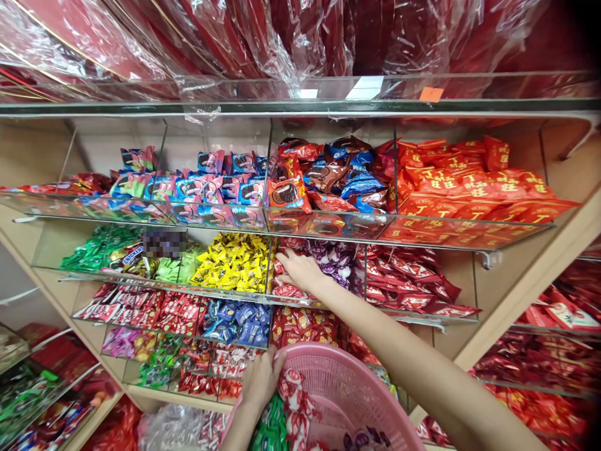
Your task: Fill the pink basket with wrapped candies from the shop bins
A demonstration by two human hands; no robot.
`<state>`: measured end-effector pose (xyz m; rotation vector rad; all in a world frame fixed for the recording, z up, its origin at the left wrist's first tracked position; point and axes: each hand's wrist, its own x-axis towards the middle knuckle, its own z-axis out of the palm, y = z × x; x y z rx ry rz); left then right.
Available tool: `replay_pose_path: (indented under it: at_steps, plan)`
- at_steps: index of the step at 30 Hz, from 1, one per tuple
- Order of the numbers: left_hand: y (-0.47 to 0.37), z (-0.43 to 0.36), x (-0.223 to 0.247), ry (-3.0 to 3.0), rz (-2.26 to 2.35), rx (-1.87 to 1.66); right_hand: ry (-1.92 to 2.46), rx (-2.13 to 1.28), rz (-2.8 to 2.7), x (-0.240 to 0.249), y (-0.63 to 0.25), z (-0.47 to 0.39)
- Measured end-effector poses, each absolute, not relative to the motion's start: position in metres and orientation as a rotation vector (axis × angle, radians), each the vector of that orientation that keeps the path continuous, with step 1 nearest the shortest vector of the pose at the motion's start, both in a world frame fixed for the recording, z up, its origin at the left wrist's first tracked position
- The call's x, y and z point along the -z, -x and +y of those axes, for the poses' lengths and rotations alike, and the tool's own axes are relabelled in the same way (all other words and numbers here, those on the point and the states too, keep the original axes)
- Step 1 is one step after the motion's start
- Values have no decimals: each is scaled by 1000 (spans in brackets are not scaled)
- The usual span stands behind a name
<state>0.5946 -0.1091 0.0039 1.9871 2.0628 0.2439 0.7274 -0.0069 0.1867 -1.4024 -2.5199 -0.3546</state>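
Note:
My left hand (259,379) grips the rim of a pink plastic basket (323,360), fingers wrapped over its near left edge. Inside the basket lie green-wrapped candies (271,426), red-and-white wrapped candies (295,401) and a few dark purple ones (366,438). My right hand (299,270) reaches across into a middle-shelf compartment. Its fingers stretch out to the left over red-and-white wrapped candies (287,290), touching or just above them; nothing shows in them. Purple-and-white wrapped candies (335,260) lie just behind and right of that hand.
Clear dividers and a front lip bound each compartment. Yellow candies (235,260) lie left of my right hand, red packets (404,275) right. The upper glass shelf (328,228) overhangs with cookie packs (286,191) and orange-red packets (469,181). Plastic-wrapped red goods (235,37) hang above.

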Motion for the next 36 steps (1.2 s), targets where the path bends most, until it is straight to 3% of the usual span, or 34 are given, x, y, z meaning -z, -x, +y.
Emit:
replay_pose_path:
  at_steps: [16,26,36]
  plan:
    - [-595,-108,-4,-1984,2059,-237,1453,196,-2328,-179,-728,-8]
    - [-597,-107,-4,-2012,2065,-225,923,-92,-2044,-166,-775,-61]
    - [-597,-107,-2,-2039,2072,-186,839,-659,-2265,-66,-802,-160]
